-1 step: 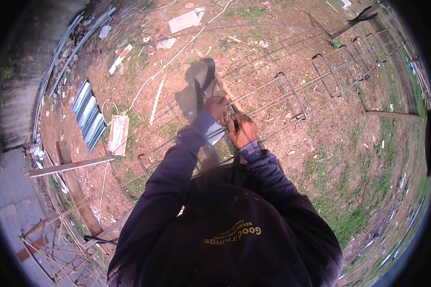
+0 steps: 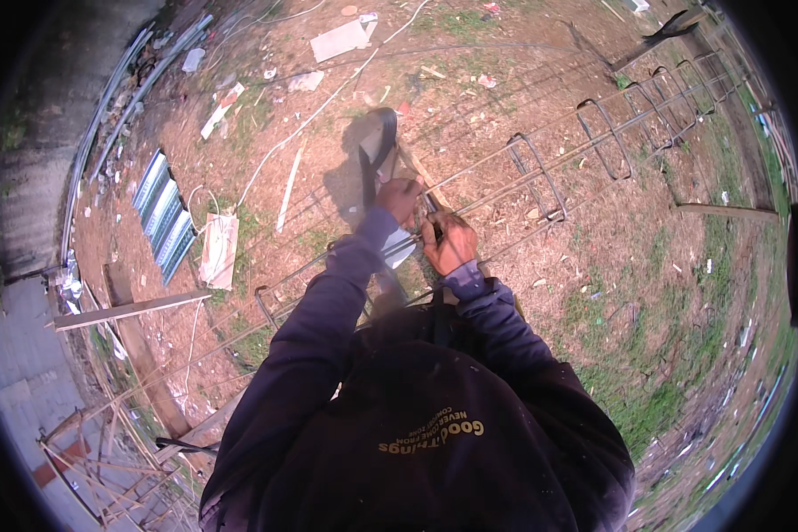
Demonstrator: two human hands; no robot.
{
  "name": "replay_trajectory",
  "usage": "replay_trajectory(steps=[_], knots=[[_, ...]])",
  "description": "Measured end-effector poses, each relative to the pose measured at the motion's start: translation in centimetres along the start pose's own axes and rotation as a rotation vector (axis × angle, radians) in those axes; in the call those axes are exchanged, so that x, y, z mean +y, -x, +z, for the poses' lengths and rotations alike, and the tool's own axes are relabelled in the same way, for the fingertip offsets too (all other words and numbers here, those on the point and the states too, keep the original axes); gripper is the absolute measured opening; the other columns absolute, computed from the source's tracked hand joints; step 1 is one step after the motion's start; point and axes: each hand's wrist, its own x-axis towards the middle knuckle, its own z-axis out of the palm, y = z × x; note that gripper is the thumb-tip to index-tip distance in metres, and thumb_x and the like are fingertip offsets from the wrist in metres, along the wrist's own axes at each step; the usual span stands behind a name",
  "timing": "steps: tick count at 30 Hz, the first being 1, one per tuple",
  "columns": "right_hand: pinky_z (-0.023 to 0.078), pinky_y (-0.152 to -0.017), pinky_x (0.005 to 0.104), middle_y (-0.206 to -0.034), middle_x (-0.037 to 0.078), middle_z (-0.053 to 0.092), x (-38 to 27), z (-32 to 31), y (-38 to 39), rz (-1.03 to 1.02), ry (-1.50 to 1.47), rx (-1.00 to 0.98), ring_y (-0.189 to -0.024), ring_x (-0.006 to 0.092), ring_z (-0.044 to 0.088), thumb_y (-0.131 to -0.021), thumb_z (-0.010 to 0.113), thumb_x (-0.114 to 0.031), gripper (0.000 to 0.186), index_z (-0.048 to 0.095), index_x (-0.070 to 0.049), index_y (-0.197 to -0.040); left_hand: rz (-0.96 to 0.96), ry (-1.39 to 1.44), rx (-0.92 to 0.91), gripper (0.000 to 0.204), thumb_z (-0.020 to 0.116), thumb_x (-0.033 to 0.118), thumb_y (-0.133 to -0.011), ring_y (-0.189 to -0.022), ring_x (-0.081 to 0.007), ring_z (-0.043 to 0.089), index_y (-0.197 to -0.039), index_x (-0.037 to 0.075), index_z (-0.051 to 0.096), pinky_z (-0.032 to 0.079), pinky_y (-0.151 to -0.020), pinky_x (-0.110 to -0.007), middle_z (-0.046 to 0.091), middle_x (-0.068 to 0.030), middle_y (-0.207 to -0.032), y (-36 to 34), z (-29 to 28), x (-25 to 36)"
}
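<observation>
Left hand [image 2: 401, 200]: hold unclear. Right hand [image 2: 453, 244], at left's four o'clock: curled round dark object [image 2: 437, 231]; slippage could scrape knuckles on rods [image 2: 576, 152].

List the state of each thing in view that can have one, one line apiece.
Left hand: fingers bent, among the rods; exact hold unclear.
Right hand: fingers curled, close beside the left; what it grips is unclear.
Long rods: stretched out past both hands.
Metal loops: bent, spaced along the rods.
White cord: uncoiled across the ground.
Corrugated sheet: lying on the ground.
</observation>
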Motion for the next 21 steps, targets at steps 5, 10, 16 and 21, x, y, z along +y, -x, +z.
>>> replay_trajectory(steps=[5,10,16,21], knots=[[0.053,-0.075,0.0447,-0.09,0.022,0.069,-0.3,-1.1,-0.6,-0.025,0.004,-0.13,-0.084,0.0411,0.066,-0.081,0.07,-0.016,0.021,0.069,-0.002,-0.096,0.099,-0.048,0.087,0.055,0.057,0.046,-0.096,-0.045,-0.0164,0.061,-0.075,-0.004,0.067,0.049,-0.043,-0.031,0.061,-0.0088,-0.057,-0.3,0.5,-0.7],[0.05,-0.072,0.0502,-0.081,0.02,0.065,0.6,-2.2,-5.2,-0.261,0.104,-0.287,-0.08,0.0403,0.063,-0.083,0.065,-0.024,0.021,0.067,-0.005,-0.092,0.088,-0.043,0.05,0.05,0.052,0.041,-0.095,-0.059,-0.0306,0.064,-0.075,0.0,0.071,0.05,-0.065,-0.041,0.062,-0.0175,-0.059,-1.6,0.0,-1.4],[0.052,-0.084,0.044,-0.088,0.02,0.07,4.5,-1.4,-15.2,-0.215,0.393,-0.526,-0.089,0.0371,0.067,-0.07,0.076,-0.032,0.031,0.07,-0.006,-0.087,0.06,0.005,0.216,0.047,0.065,0.041,-0.091,-0.044,-0.015,0.053,-0.067,0.0,0.069,0.042,-0.046,-0.034,0.056,-0.0056,-0.049,-1.4,1.5,-1.9],[0.052,-0.084,0.0405,-0.089,0.013,0.072,8.3,1.9,-18.0,-0.105,0.45,-0.678,-0.092,0.0327,0.067,-0.071,0.073,-0.03,0.024,0.075,-0.012,-0.086,0.172,-0.053,0.354,0.05,0.064,0.043,-0.092,-0.051,-0.0184,0.056,-0.066,0.001,0.068,0.044,-0.055,-0.039,0.055,-0.0083,-0.05,0.2,1.9,-0.4]])
